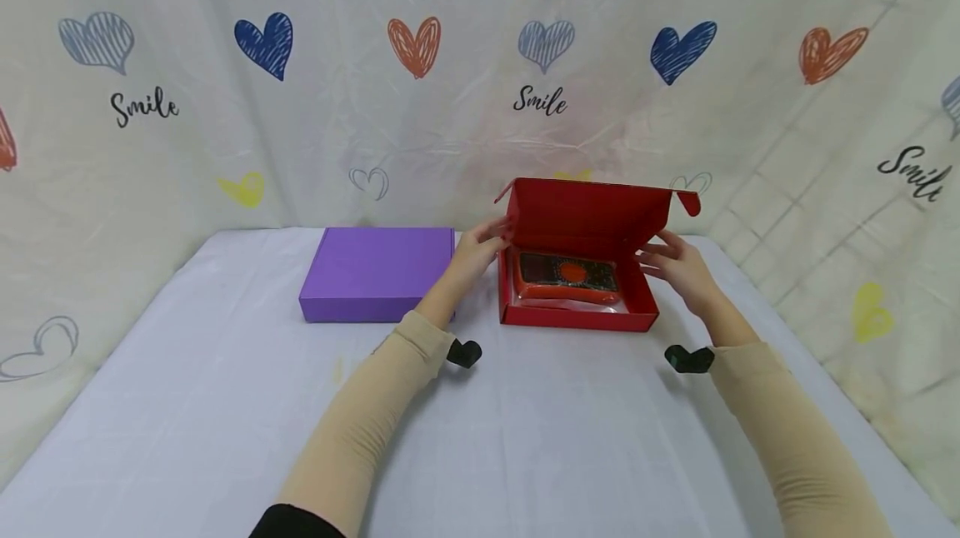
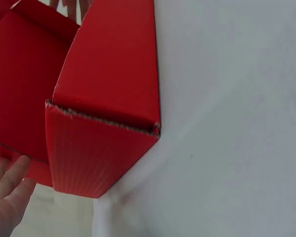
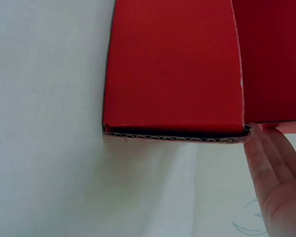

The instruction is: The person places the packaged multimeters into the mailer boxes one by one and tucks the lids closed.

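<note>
Item 1: red rectangular corrugated-cardboard box with hinged lid [image 1: 577,318], standing on the white-cloth-covered counter [image 1: 570,438], to the right of item 3.

Handling (judged): light and fairly stiff along the walls; the lid panel [image 1: 585,209] and its flaps bend and crease readily. Surface smooth, perhaps a little slippery. Best held by the two short end walls; the lid by its side edges, without squeezing.

Appearance: bright red outside, deeper red within; lid raised, with a rounded tab [image 1: 689,203] standing out at its right corner. Brown fluting shows along a cut edge [image 3: 177,137].

Item 2: orange-and-dark block-shaped package [image 1: 562,278], lying inside item 1. Dark upper face with an orange disc [image 1: 573,272]; orange along the front; clear plastic film [image 1: 596,306] before it. Weight and firmness cannot be told; the film may slip under a grip.

Item 3: purple flat rectangular closed box [image 1: 382,263], beside the left forearm.

Hands: left hand [image 1: 480,251] at the lid's left side, fingers [image 2: 12,180] extended and loosely parted, tips touching the red board; right hand [image 1: 678,267] at the right side, fingers [image 3: 274,153] nearly straight against the card. Neither visibly clasps anything.
</note>
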The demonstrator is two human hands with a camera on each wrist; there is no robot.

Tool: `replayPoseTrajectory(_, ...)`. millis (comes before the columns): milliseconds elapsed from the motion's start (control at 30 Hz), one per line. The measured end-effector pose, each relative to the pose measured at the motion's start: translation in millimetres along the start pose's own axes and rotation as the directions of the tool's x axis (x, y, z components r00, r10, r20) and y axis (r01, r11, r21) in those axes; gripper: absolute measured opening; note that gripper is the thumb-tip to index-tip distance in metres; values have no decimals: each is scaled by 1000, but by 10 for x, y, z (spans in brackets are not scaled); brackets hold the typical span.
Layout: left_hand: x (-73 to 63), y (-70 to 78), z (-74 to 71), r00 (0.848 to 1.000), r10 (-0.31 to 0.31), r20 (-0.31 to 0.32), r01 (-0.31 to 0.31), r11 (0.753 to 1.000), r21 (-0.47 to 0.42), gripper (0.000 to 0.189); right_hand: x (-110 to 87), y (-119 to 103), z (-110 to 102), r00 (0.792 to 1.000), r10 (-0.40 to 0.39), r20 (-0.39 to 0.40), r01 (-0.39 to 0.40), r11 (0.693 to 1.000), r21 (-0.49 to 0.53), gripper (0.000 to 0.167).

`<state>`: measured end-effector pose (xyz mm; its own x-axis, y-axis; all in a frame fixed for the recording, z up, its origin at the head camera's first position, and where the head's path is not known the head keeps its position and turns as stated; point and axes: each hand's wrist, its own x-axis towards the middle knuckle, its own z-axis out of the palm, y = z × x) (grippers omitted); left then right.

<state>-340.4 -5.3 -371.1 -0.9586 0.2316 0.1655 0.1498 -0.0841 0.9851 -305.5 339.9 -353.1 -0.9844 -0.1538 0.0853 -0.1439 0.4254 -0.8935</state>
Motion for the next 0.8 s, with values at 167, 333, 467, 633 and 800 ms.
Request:
replayPoseTrajectory(167,-12,-22,23,1000,-2,-5,2,1000,-26,49,1,35,7,1000,1,-6,-1,1000,-10,64)
replayPoseTrajectory(333,-29,-55,-10,999,-47,-8,47,998,-52,47,-9,72,-24,1000,-6,-6,6,1000,18,59)
replayPoseTrajectory(467,-37,-54,-16,997,-83,3,83,993,-85,45,-47,114,-56,1000,-6,6,6,999,44,57)
replayPoseTrajectory(633,-36,-61,-31,992,-126,26,128,982,-139,43,-124,170,-97,1000,-18,11,17,998,57,54)
replayPoseTrajectory(800,-50,-55,-33,989,-143,23,145,977,-154,44,-137,167,-97,1000,-10,27,9,999,34,52)
